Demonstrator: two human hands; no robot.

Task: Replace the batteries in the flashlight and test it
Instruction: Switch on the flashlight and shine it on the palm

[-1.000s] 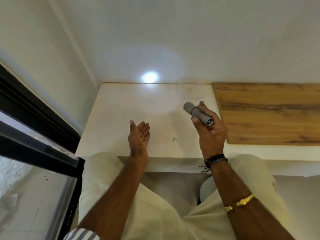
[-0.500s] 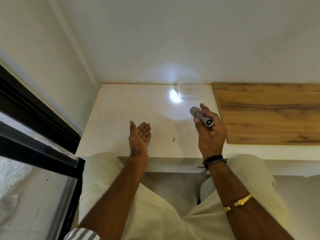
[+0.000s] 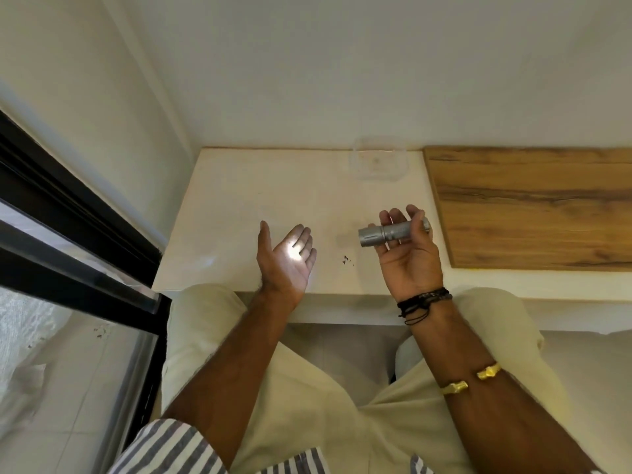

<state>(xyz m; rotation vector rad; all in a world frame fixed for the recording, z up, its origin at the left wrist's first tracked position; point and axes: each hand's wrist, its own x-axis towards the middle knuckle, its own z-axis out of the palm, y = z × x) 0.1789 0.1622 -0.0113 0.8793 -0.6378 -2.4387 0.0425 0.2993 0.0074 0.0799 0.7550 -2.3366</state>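
Observation:
A small grey metal flashlight (image 3: 390, 232) lies across the fingers of my right hand (image 3: 408, 258), its head pointing left. It is lit: a bright white spot falls on the palm of my left hand (image 3: 289, 260), which is held open, palm up, over the white table (image 3: 239, 206) about a hand's width left of the flashlight. No batteries are in view.
A clear plastic container (image 3: 378, 162) sits at the table's back edge by the wall. A wooden board (image 3: 533, 203) covers the table's right part. A black-framed window (image 3: 68, 234) runs along the left. Small dark specks (image 3: 346, 260) lie between my hands.
My right hand has turned the flashlight from pointing at the far wall and table to pointing left, so the light spot moved onto my left palm. The left hand stayed nearly still.

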